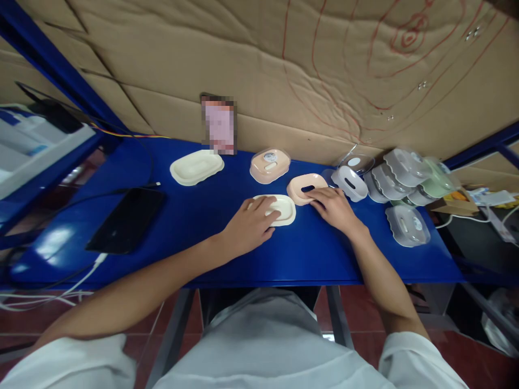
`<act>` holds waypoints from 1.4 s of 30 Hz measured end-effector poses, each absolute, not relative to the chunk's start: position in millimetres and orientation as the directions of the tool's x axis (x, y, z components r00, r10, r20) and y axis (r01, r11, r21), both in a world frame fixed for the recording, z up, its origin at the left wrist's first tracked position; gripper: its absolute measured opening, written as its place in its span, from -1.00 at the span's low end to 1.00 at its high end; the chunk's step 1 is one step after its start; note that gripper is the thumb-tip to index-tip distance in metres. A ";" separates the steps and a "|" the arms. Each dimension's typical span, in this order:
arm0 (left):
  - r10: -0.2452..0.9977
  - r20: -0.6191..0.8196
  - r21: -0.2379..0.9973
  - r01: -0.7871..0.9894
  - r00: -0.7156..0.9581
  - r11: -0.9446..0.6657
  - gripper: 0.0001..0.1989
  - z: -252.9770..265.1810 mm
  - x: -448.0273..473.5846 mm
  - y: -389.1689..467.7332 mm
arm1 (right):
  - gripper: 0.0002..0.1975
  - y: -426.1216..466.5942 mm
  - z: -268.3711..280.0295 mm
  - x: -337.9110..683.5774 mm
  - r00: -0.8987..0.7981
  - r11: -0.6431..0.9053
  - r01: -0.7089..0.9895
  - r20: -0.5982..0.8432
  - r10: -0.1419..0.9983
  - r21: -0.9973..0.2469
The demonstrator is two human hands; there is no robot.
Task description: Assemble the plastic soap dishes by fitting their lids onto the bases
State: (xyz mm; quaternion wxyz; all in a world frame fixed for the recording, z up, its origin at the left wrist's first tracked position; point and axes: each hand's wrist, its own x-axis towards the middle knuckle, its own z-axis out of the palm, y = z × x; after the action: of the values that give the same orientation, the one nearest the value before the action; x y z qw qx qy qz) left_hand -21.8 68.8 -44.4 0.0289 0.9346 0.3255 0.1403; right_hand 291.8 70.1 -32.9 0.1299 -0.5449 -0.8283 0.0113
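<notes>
My left hand (252,226) is closed over the left part of a shallow cream oval dish (288,217), with its fingertips on the inner face. The fingers hide much of that dish. Just to the right, my right hand (333,206) grips the near right edge of a peach-coloured plastic box (298,186) with a dark oval slot in its top. The dish and the box sit close together on the blue table (308,254). Farther back are a second cream dish (197,167) and a peach box under a clear cover (270,167).
At the right stand a grey-white slotted piece (351,183), several stacked boxes with clear covers (399,173) and a separate covered box (407,226). A black tablet (126,220) with a white cable lies left. A phone (219,124) leans against the cardboard wall (259,65).
</notes>
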 end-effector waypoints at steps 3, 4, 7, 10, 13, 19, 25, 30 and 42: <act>0.744 0.242 0.263 0.696 0.622 -0.668 -0.41 -51.0 -22.8 74.3 | -0.63 66.6 -27.5 283.4 -0.365 0.426 0.885 0.289 0.885 -0.188; 0.757 0.242 0.308 0.692 0.607 -0.653 -0.29 -53.9 -23.3 77.0 | -0.62 64.5 -26.7 277.6 -0.374 0.445 0.872 0.311 0.874 -0.204; 0.728 0.323 0.357 0.635 0.604 -0.685 -0.09 -60.2 -24.5 84.5 | -0.59 56.4 -30.6 254.4 -0.444 0.524 0.819 0.321 0.836 -0.233; 0.657 0.408 0.286 0.595 0.634 -0.751 -0.09 -60.2 -25.5 90.0 | -0.57 49.6 -42.0 232.0 -0.559 0.618 0.753 0.277 0.781 -0.224; 0.590 0.374 0.210 0.554 0.715 -0.805 -0.26 -58.2 -27.4 94.5 | -0.54 47.1 -52.3 220.7 -0.635 0.681 0.703 0.249 0.731 -0.204; 0.602 0.335 0.147 0.591 0.725 -0.793 -0.34 -62.0 -29.1 97.2 | -0.50 49.0 -59.9 221.6 -0.632 0.685 0.694 0.266 0.728 -0.222; 0.637 0.298 0.101 0.640 0.711 -0.762 -0.37 -54.1 -28.0 91.7 | -0.47 60.0 -51.7 244.0 -0.602 0.653 0.729 0.260 0.755 -0.204; 0.687 0.289 0.130 0.683 0.667 -0.718 -0.46 -51.6 -26.4 91.7 | -0.50 68.7 -40.0 275.0 -0.402 0.462 0.865 0.280 0.872 -0.197; 0.658 0.300 0.209 0.626 0.690 -0.751 -0.54 -56.4 -22.5 89.9 | -0.41 67.7 -41.4 276.7 -0.412 0.460 0.871 0.258 0.874 -0.169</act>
State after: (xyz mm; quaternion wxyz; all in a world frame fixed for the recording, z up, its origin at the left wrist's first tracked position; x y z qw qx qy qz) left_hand -22.5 89.9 -56.4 0.0450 0.9183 0.3497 0.1803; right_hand 276.7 67.7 -41.4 0.1563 -0.5194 -0.8401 0.0041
